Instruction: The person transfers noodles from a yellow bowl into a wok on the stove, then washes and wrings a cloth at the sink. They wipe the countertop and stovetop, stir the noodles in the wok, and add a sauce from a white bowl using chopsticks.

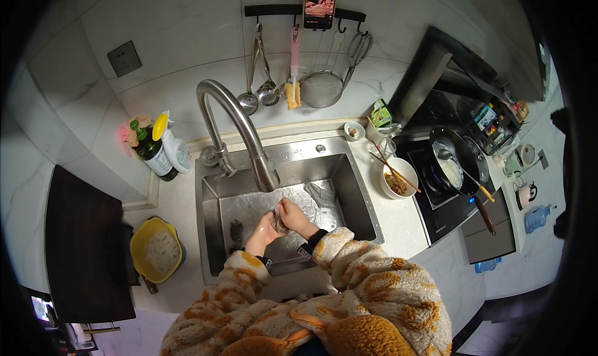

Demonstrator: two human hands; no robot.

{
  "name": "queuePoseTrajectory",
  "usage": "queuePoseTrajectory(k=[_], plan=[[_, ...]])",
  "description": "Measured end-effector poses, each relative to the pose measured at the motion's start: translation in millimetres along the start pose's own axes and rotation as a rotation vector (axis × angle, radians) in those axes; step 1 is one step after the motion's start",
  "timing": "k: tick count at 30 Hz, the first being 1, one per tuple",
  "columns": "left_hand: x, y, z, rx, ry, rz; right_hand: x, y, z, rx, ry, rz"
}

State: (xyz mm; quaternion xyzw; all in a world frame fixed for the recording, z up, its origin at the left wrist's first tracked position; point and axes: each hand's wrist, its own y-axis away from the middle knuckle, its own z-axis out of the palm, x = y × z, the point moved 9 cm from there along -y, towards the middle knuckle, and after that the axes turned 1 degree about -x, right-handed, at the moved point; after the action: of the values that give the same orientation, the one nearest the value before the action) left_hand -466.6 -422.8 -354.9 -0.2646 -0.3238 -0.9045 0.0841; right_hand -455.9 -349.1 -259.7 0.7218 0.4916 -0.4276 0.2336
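Above the basin of a stainless-steel sink, my left hand and my right hand meet around a small grey-brown crumpled item. It looks like a wet cloth, but my fingers hide much of it. Just beyond my hands is the spout of a brushed-metal gooseneck faucet; no stream of water is plain. A grey, flattened piece, maybe cloth or plastic, lies on the basin floor to the far right. A dark patch shows at the basin's left side.
A yellow basin with pale contents stands left, near a dark board. Bottles stand behind. A white bowl with chopsticks sits right, before a wok on the cooktop. Ladles and a strainer hang above.
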Motion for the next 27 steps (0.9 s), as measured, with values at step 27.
queuePoseTrajectory(k=[27], plan=[[4, 8, -15, 0.079, 0.215, -0.081, -13, 19, 38, -0.320, -0.659, 0.254]])
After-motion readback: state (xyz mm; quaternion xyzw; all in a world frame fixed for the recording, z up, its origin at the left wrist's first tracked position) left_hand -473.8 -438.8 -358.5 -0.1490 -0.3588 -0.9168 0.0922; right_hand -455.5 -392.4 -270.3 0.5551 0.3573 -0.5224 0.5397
